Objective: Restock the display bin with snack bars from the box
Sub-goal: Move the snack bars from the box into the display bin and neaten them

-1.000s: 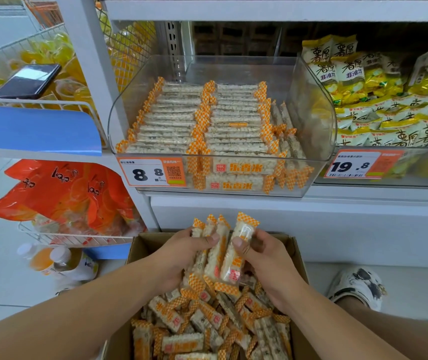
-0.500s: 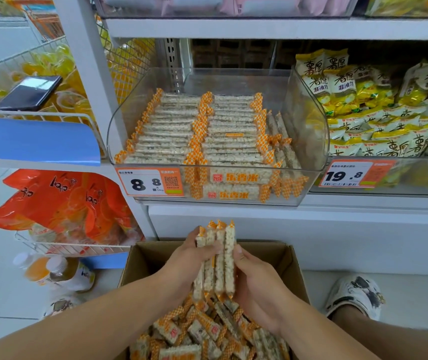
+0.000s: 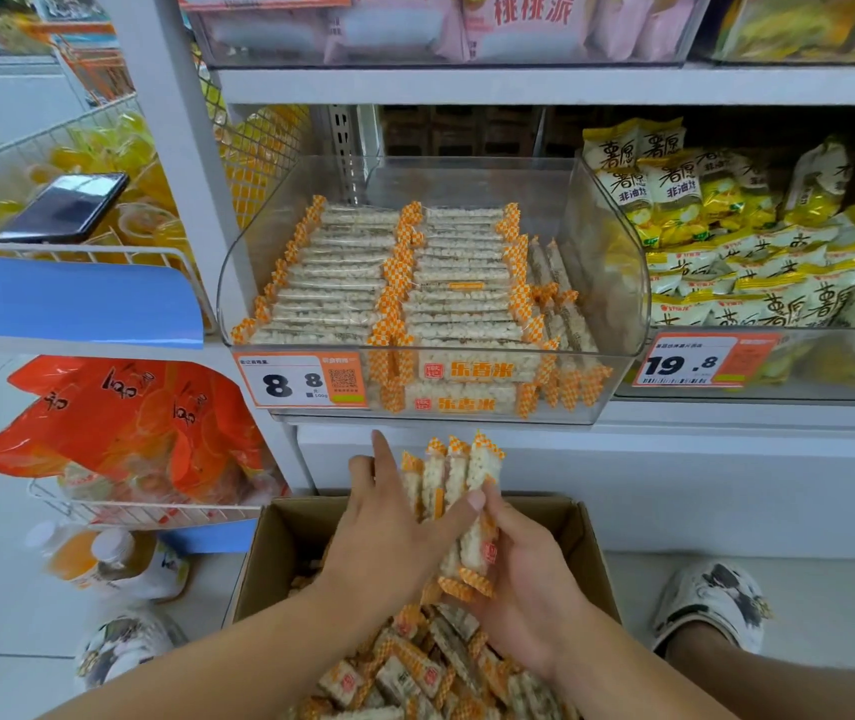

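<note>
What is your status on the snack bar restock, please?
Both hands, left and right, gripping a bundle of bars over the box. Bin part full, path clear.

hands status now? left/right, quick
Left hand: fingers flat, pressed against the bundle of snack bars.
Right hand: closed around the same bundle from below.

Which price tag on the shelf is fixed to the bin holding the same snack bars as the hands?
The 8.8 tag, on the clear display bin of orange-ended snack bars. The 19.8 tag fronts yellow chip bags.
</note>
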